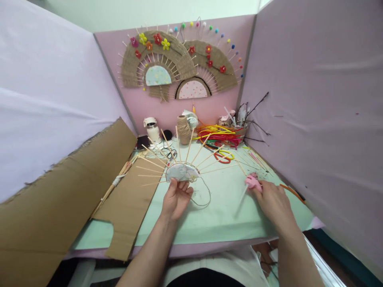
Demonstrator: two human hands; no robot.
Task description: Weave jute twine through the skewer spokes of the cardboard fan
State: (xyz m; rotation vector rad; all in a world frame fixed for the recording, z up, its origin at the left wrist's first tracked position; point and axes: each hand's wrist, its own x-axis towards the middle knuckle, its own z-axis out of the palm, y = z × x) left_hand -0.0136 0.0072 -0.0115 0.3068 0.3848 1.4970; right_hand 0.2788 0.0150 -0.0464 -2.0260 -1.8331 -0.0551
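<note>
Between thumb and fingers, my left hand (177, 196) grips the lower edge of a half-round fan base (181, 172) covered in pale patterned fabric. Thin wooden sticks (189, 146) radiate from its curved rim. From its right side a length of twine (210, 195) loops down toward the table. Over at the right, my right hand (273, 199) is closed around a pink hot glue gun (253, 182), with a translucent glue stick (241, 199) sticking out of it. The glue gun is apart from the fan base.
Brown cardboard (131, 211) lies at the left, with bundled sticks (115, 182) on it. Scissors (223, 157), colourful pipe cleaners (220, 133), a twine spool (183, 129) and a white bottle (152, 129) stand or lie at the back. Finished fans (158, 52) hang on the pink panel.
</note>
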